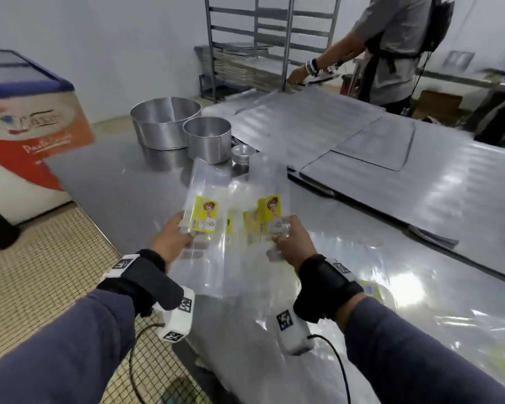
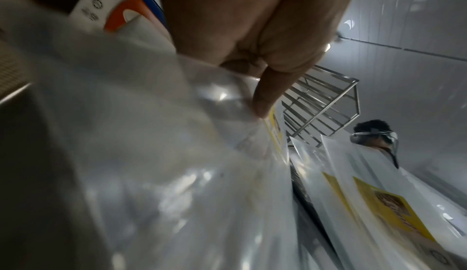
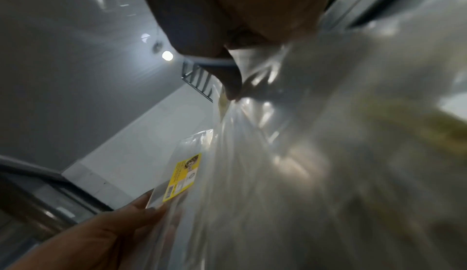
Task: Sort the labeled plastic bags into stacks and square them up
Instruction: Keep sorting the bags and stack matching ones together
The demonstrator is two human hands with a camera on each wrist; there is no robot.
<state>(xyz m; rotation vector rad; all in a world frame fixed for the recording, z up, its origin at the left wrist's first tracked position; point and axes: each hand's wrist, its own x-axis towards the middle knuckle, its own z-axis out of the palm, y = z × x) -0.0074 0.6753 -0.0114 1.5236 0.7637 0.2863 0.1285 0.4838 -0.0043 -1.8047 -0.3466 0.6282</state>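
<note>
While you stood at the steel table (image 1: 105,173), a chest freezer (image 1: 27,132) with a red and orange print was at the far left, on the tiled floor. Next to it on the table stood 2 round metal pans (image 1: 165,122), the smaller one in front, with a stack of small tins (image 1: 241,154) just beside it. Your left hand (image 1: 172,239) gripped 1 bundle of clear bags (image 1: 204,199) near its yellow label, thumb on top and fingers curled under, above the table. Your right hand (image 1: 289,239) pinched a second bundle of bags (image 1: 270,193) in the same way, close beside the first; their edges overlapped between your hands. More bags (image 1: 420,313) lay loose on the table to your right. Flat metal trays (image 1: 362,147) covered the far part, and another person (image 1: 391,48) stood behind them near a metal rack (image 1: 271,33).
</note>
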